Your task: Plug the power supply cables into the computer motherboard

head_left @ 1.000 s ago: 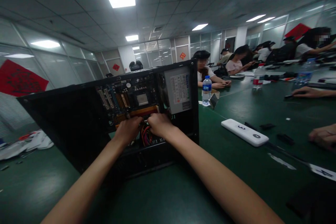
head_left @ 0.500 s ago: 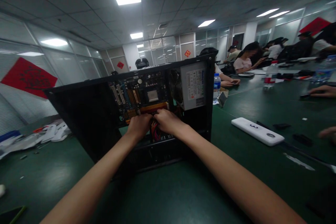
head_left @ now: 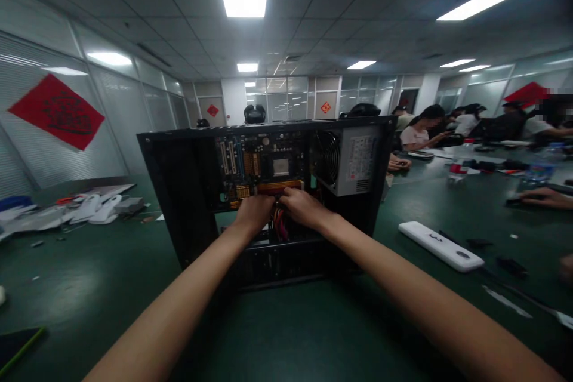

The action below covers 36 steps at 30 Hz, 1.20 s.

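A black computer case [head_left: 154, 191] stands before me with its side off. Inside are a motherboard [head_left: 264, 158], a silver power supply [head_left: 360, 164] with a fan, and orange memory sticks [head_left: 290, 185]. Just below the memory sticks, my left hand [head_left: 256, 213] and my right hand [head_left: 307, 208] meet with fingers closed. A bundle of coloured power cables [head_left: 281, 225] runs up between them to my right hand's fingertips, which pinch its top end. What my left fingers grip is hidden behind the hand.
A white power strip [head_left: 441, 246] marked 3 lies on the green table [head_left: 89, 298] at right. Papers and white pieces [head_left: 102, 209] are heaped at left. A dark, green-edged object [head_left: 20, 349] lies near left. Other people sit along the right; a co-worker's hand [head_left: 548, 198] rests there.
My view has shifted, so the case appears further right and more level. Both hands stay at the same spot below the memory sticks, on the cable end.
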### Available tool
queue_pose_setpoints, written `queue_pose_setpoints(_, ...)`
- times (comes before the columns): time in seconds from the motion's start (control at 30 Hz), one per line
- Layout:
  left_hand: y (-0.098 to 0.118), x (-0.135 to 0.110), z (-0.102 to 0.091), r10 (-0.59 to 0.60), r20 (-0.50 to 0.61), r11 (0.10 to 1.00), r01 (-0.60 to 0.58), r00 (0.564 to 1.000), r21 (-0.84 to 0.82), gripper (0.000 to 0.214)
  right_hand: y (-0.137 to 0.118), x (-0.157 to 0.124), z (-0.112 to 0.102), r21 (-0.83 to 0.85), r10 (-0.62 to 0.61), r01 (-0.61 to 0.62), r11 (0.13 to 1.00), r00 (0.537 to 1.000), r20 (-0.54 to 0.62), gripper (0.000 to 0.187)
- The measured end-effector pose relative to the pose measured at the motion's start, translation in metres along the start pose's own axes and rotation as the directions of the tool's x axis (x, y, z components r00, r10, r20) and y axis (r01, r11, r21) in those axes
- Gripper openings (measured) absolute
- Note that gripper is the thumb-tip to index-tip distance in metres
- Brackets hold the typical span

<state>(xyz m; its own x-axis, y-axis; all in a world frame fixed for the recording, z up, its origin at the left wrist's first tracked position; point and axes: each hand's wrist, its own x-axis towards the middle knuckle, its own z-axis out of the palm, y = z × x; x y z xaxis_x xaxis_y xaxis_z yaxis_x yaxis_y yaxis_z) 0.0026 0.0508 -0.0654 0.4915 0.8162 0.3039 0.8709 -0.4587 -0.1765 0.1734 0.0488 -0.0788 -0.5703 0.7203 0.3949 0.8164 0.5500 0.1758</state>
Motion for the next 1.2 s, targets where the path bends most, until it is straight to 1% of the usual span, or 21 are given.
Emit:
queue_pose_setpoints(0.1,0.000,-0.001,0.000,0.002,-0.006,1.000,-0.002,1.000,-0.012,0.031,0.006,0.003,0.002,-0.093,-0.083,0.083,0.992,0.997,0.011,0.019)
queue_pose_setpoints(0.2,-0.002,-0.001,0.002,0.005,-0.018,1.000,-0.005,1.000,-0.019,0.031,0.012,0.004,0.004,-0.200,-0.160,0.162,0.966,0.987,0.030,0.020)
queue_pose_setpoints(0.3,-0.003,0.000,0.004,0.014,-0.032,1.000,-0.015,0.999,-0.025,0.030,0.016,0.003,0.008,-0.255,-0.205,0.207,0.944,0.978,0.036,0.020)
queue_pose_setpoints(0.43,-0.004,0.001,0.005,0.021,-0.029,0.999,-0.022,0.999,-0.034,0.030,0.018,0.001,0.012,-0.270,-0.219,0.216,0.938,0.976,0.018,0.018)
queue_pose_setpoints(0.67,-0.002,-0.001,0.001,0.030,-0.013,0.999,-0.030,0.999,-0.043,0.030,0.017,0.000,0.014,-0.288,-0.253,0.243,0.926,0.967,0.002,0.016)
queue_pose_setpoints(0.9,-0.003,0.001,0.005,0.022,-0.014,0.998,-0.022,1.000,-0.056,0.031,0.018,-0.001,0.011,-0.321,-0.294,0.275,0.906,0.956,-0.009,0.017)
queue_pose_setpoints(1.0,-0.003,0.001,0.005,0.020,-0.018,0.998,-0.021,1.000,-0.063,0.030,0.018,-0.001,0.009,-0.307,-0.285,0.270,0.913,0.959,-0.004,0.017)
queue_pose_setpoints(1.2,-0.002,0.001,0.003,0.006,-0.013,0.996,-0.007,1.000,-0.088,0.030,0.014,0.001,0.006,-0.294,-0.220,0.219,0.930,0.975,0.030,0.017)
